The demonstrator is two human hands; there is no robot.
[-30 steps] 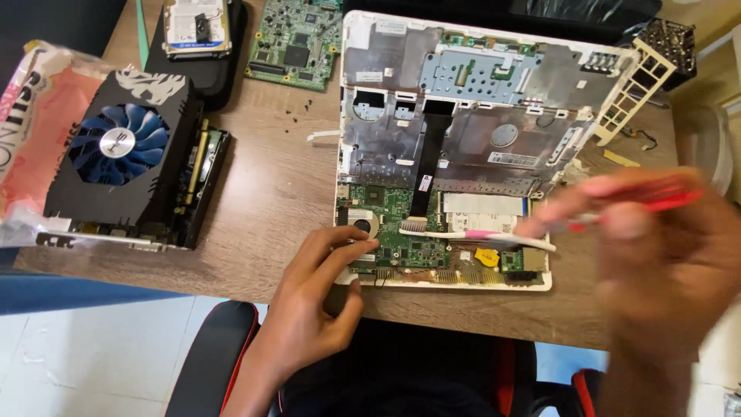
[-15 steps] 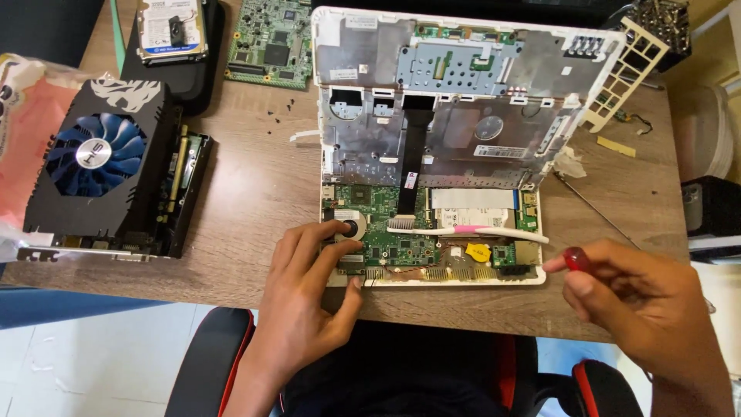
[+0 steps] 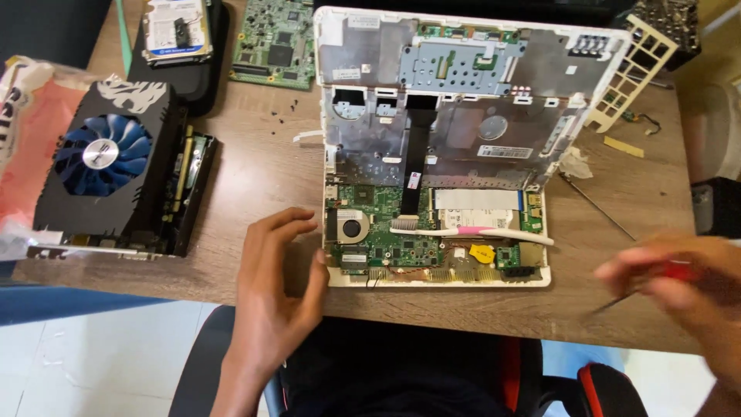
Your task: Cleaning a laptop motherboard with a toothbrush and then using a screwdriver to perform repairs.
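An opened white laptop lies on the wooden table, its green circuit board exposed near the front edge. A white and pink toothbrush rests across that board. My left hand lies flat on the table with fingers spread, its edge touching the laptop's front left corner. My right hand, blurred by motion, is at the right, off the laptop, gripping a red-handled screwdriver whose thin shaft points left and down toward the table.
A black graphics card with a blue fan sits at the left on pink wrapping. A hard drive and a loose green board lie at the back. Small screws are scattered nearby. A cream bracket leans at back right.
My left hand slid off the circuit board onto the table beside the laptop corner. My right hand moved right and away from the laptop, still with the screwdriver.
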